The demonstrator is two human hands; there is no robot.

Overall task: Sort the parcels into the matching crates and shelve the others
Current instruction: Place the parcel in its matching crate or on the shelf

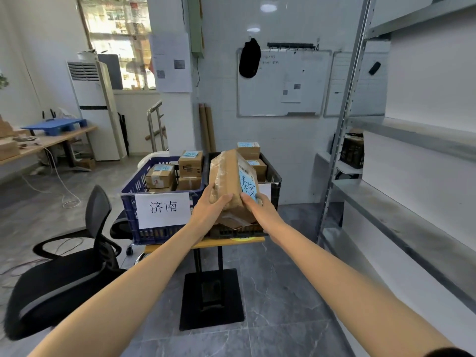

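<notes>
I hold a brown cardboard parcel [229, 179] with a blue handwritten label upright in front of me. My left hand [210, 208] grips its lower left side and my right hand [258, 208] grips its lower right edge by the label. Behind it stands a black crate [274, 176] with several labelled parcels [248, 149]. To the left, a blue crate [131, 191] with a white paper sign [163, 208] holds several small boxes [159, 175].
Both crates rest on a small yellow-topped table [206, 243] with a black pedestal base. A black office chair [67, 269] stands at the left. Grey metal shelving [401, 202] fills the right side, with a black crate [353, 150] behind it. Whiteboards hang on the back wall.
</notes>
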